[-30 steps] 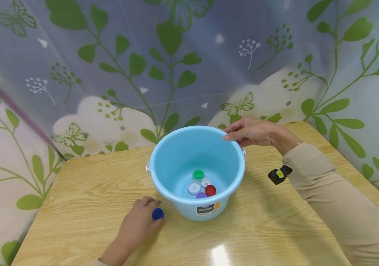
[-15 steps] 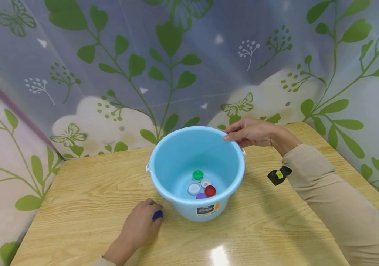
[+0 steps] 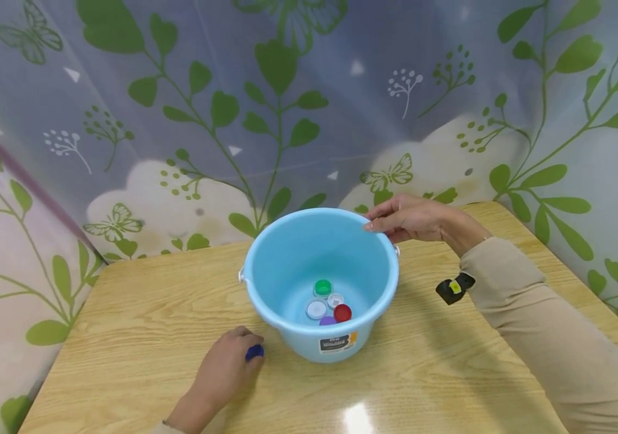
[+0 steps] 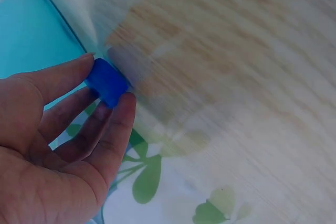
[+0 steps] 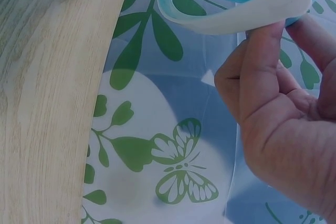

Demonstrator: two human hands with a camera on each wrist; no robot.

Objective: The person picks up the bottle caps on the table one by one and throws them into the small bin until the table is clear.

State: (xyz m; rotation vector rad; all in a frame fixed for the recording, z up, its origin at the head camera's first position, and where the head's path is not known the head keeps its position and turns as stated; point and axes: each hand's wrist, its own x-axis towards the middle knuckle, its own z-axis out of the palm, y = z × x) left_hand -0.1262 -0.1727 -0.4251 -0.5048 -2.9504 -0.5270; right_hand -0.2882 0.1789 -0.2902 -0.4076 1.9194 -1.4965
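My left hand (image 3: pixel 223 369) pinches a blue bottle cap (image 3: pixel 254 352) low over the table, just left of the bucket. In the left wrist view the blue cap (image 4: pixel 107 83) sits between thumb and fingertips. A light-blue plastic bucket (image 3: pixel 300 345) stands upright at the middle. My right hand (image 3: pixel 409 218) grips its far right rim, thumb over the edge and fingers outside. Close to those fingers, the right wrist view shows the white bucket handle (image 5: pixel 247 14). Inside the bucket lie a green cap (image 3: pixel 322 287), a red cap (image 3: pixel 342 313), a purple cap (image 3: pixel 327 321) and pale caps (image 3: pixel 316 310).
The wooden table (image 3: pixel 151 301) stretches out on both sides of the bucket. Behind it hangs a patterned curtain (image 3: pixel 205 138) with green leaves and butterflies. A black device (image 3: pixel 452 289) is attached at the right wrist.
The left fingers and thumb have drawn in on the blue cap, which now tilts and sits slightly closer to the palm. The right hand and bucket stay put.
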